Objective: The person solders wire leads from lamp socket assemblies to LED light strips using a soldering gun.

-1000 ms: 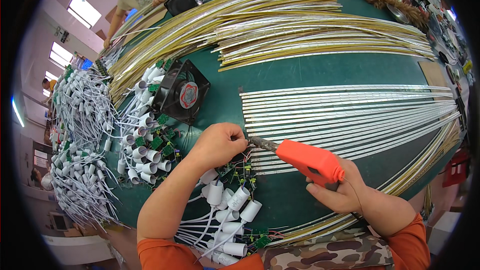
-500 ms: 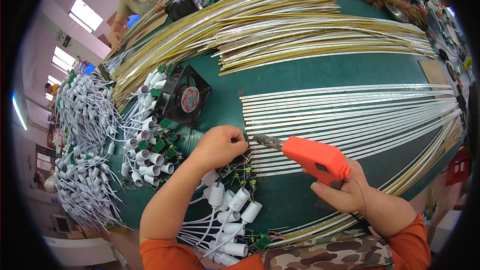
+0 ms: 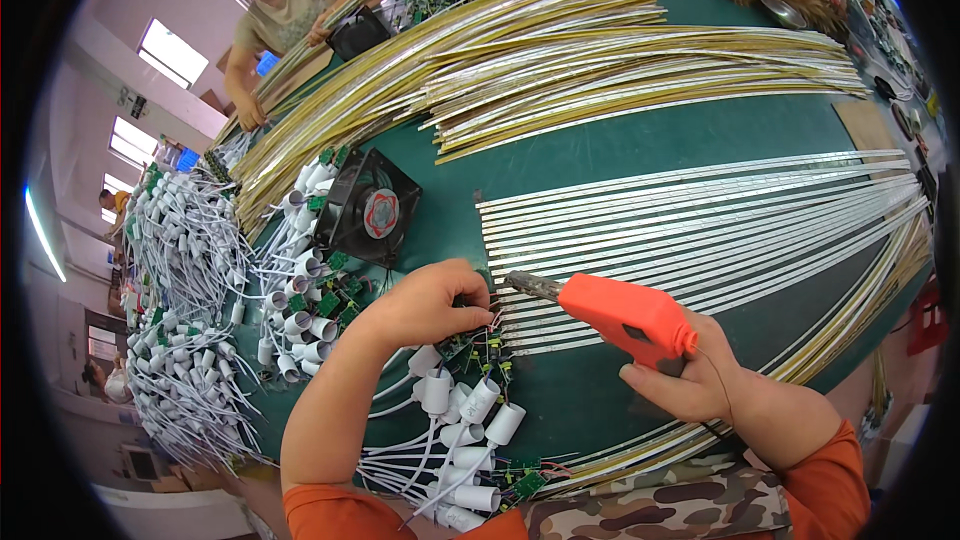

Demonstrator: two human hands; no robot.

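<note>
My right hand (image 3: 690, 380) grips a red soldering gun (image 3: 625, 318). Its dark tip (image 3: 532, 286) lies over the left ends of a row of thin silvery LED strips (image 3: 680, 240). Close by, my left hand (image 3: 430, 302) is bent with its fingertips pinched together at thin wires (image 3: 496, 320) beside the strip ends. Those wires run among small green circuit boards (image 3: 460, 345) just below the hand. White lamp caps (image 3: 480, 400) with white cables cluster beneath the boards, near my left forearm.
A black fan (image 3: 372, 208) stands left of the strips. Heaps of white caps and cables (image 3: 185, 240) cover the left side. Yellowish and silver strip bundles (image 3: 640, 70) lie across the far side. A person (image 3: 290, 10) handles strips at the far left.
My left hand has dropped slightly from the strip ends to the wires, its fingertips lower. The soldering gun has barely moved. The view has tilted a little.
</note>
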